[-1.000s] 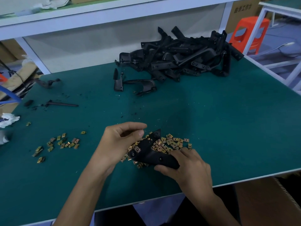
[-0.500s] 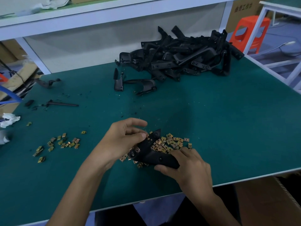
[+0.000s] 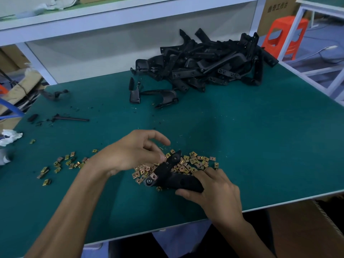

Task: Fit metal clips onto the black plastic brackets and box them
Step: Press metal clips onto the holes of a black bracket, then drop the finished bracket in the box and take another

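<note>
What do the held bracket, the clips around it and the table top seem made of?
Bracket in the right hand: probably moulded plastic, matt black with a dull sheen and rounded contours. Clips: thin folded sheet metal, yellowish plated finish that glints. Table top: smooth green mat, perhaps rubber or vinyl, faintly glossy; the look leaves that open.

brackets: black; clips: brass-gold; table mat: dark teal; stool: orange; shelf frame: white
</note>
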### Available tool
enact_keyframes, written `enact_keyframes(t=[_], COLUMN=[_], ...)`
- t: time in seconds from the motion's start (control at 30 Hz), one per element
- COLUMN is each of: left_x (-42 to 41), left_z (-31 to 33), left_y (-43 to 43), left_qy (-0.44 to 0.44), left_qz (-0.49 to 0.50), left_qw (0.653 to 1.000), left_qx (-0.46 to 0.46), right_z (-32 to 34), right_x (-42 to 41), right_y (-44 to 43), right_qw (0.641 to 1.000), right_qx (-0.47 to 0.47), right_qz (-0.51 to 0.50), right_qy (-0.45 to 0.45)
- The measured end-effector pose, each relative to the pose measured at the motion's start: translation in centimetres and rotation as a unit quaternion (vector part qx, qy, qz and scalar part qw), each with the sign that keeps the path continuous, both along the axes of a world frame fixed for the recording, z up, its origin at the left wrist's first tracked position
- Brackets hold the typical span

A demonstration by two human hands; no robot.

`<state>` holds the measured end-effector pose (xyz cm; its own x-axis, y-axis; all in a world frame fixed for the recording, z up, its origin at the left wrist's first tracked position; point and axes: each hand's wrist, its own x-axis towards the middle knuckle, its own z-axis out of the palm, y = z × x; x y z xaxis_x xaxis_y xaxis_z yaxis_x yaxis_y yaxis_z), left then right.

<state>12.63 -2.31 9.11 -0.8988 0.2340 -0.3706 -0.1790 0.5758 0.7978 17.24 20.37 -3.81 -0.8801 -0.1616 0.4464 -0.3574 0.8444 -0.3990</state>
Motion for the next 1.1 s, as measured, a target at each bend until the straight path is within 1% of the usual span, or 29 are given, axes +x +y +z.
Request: enact_keyframes(t=[0.13, 0.2, 0.3, 0.4, 0.5, 0.6, 0.7, 0.73, 0.8, 0.87, 1.0, 1.1], left_x=[-1.3, -1.8, -2.1, -1.8, -0.9, 0.9, 3.1, 3.6, 4.1, 4.3, 4.5, 4.3], left_z=[1.5, 1.9, 2.2, 1.9, 1.3, -0.2, -2.2, -2.8, -3.7, -4.2, -4.8, -5.0], left_y=[0.1, 0.6, 1.1, 1.2, 1.2, 1.9, 3.8, 4.4, 5.0, 5.4, 5.9, 5.6], left_qy=[-0.010, -0.013, -0.015, -0.011, 0.020, 0.109, 0.207, 0.243, 0.285, 0.299, 0.299, 0.278], left_qz=[-0.104, -0.134, -0.146, -0.139, -0.105, -0.036, 0.009, 0.031, 0.079, 0.109, 0.135, 0.160], left_qw=[0.991, 0.985, 0.981, 0.983, 0.987, 0.983, 0.953, 0.940, 0.926, 0.923, 0.925, 0.927], left_qx=[-0.087, -0.111, -0.128, -0.122, -0.116, -0.145, -0.223, -0.237, -0.233, -0.216, -0.191, -0.193], right_z=[-0.1, 0.0, 0.1, 0.0, -0.1, -0.1, -0.1, -0.1, -0.1, 0.0, 0.1, -0.1], right_x=[0.0, 0.0, 0.0, -0.1, -0.2, -0.2, -0.2, -0.2, -0.2, -0.2, -0.1, -0.1], right_y=[0.0, 0.0, 0.0, 0.1, 0.0, -0.1, -0.1, -0.1, -0.1, -0.1, -0.1, 0.0], right_qw=[1.000, 1.000, 1.000, 1.000, 1.000, 1.000, 0.999, 0.999, 0.999, 0.999, 0.998, 0.998], right_qx=[0.000, 0.003, 0.006, 0.005, 0.001, -0.007, -0.006, -0.005, -0.004, -0.002, 0.008, 0.015], right_qz=[0.003, 0.001, -0.004, -0.001, -0.004, -0.015, -0.017, -0.018, -0.021, -0.023, -0.027, -0.027], right_qy=[0.002, -0.002, -0.006, -0.005, -0.007, -0.021, -0.038, -0.041, -0.042, -0.042, -0.048, -0.050])
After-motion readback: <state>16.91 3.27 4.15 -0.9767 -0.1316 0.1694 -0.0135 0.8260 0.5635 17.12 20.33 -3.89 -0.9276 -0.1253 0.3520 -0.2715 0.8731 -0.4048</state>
